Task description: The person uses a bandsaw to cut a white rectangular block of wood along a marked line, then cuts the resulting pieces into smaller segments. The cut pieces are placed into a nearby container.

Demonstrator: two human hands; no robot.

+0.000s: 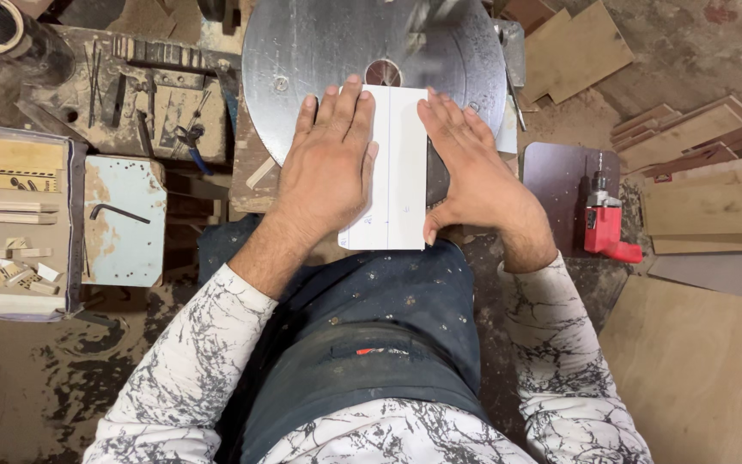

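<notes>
Both hands are lying flat on a white rectangular panel (398, 172), which is resting on a round grey metal surface (319, 51) and reaching back over its near edge toward the person's lap. The left hand (330, 163) is pressing down on the panel's left half, fingers stretched out and pointing far, palm open and gripping nothing. The right hand (465, 167) is spread open along the panel's right edge, its fingers lying partly on the panel and partly on the metal, while its thumb is hooking around the panel's near right side. A thin pencilled line is running down the length of the panel between the two hands. At the far end of the panel, a small round opening (384, 73) is showing in the middle of the metal disc, just beyond the fingertips. To the right, well apart from the hands, a red power drill (605, 225) is standing on a dark brown board (560, 172), and wooden planks (697, 172) are lying stacked farther right. To the left, a pale blue board (126, 223) is carrying a black hex key (118, 212), and a tray of small wooden offcuts (10, 232) is sitting at the left edge. Sawdust is covering the floor around the person's dark trousers.
</notes>
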